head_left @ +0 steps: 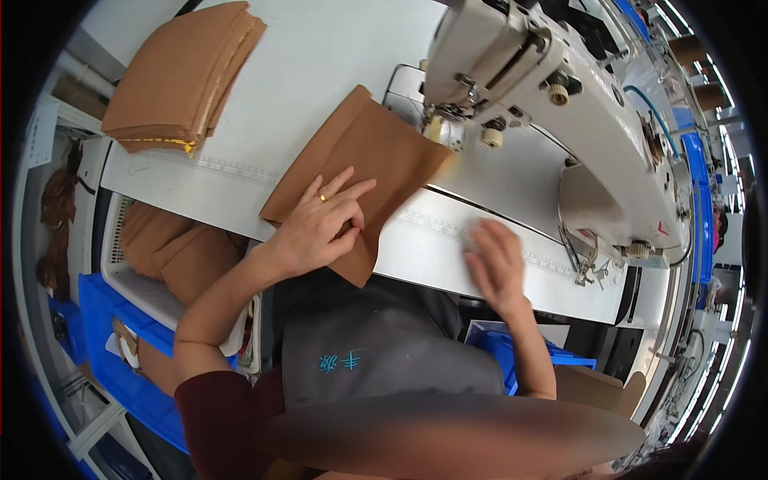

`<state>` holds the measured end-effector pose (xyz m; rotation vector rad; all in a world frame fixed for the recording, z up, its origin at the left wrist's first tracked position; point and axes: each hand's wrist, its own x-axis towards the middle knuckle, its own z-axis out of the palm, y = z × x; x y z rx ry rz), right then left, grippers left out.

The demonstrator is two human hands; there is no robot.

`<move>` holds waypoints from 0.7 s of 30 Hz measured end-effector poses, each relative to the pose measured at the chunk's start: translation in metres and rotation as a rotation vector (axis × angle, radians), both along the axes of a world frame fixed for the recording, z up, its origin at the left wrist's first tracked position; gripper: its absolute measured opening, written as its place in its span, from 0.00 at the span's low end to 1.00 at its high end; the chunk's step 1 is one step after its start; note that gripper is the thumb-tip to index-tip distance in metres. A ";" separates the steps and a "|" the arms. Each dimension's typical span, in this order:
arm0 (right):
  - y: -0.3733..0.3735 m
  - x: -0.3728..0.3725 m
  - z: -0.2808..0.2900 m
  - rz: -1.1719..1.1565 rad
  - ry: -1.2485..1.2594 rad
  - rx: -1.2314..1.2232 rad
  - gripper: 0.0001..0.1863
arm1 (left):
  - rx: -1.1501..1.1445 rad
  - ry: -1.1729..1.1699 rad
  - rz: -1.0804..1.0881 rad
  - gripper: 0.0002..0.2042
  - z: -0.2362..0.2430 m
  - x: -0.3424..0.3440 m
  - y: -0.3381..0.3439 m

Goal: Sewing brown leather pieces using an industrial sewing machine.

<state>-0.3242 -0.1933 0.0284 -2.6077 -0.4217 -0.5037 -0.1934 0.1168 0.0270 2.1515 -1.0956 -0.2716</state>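
Observation:
My left hand (pixel 324 220), a ring on one finger, lies with spread fingers on a brown fabric piece (pixel 376 152). That piece rests on the white sewing table (pixel 320 56), its far right corner close to the needle area of the sewing machine (pixel 560 104). The lower edge of the fabric hangs past the table's front edge. Apart from the cloth, my right hand (pixel 496 260) is over the table's front strip, to the right. Its fingers are curled and blurred, so I cannot make out whether they hold anything.
A stack of brown pieces (pixel 176 76) stands at the far left of the table. Below the left front edge, a white basket (pixel 112 232) holds more brown pieces, above a blue crate (pixel 136 304). A small blue bin (pixel 500 352) sits under the table at right.

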 end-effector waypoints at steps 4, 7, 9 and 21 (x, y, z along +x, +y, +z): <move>0.043 0.047 0.008 0.206 0.007 0.018 0.23 | 0.023 0.028 0.099 0.06 -0.003 -0.017 -0.013; 0.046 0.073 0.001 0.197 -0.048 -0.117 0.21 | -0.098 0.016 0.294 0.16 0.003 -0.017 0.000; 0.043 0.083 -0.009 0.229 -0.136 -0.211 0.20 | -0.234 0.016 0.437 0.20 -0.003 -0.011 0.024; 0.043 0.086 -0.013 0.166 -0.208 -0.135 0.18 | -0.078 -0.461 0.055 0.10 0.002 -0.047 0.021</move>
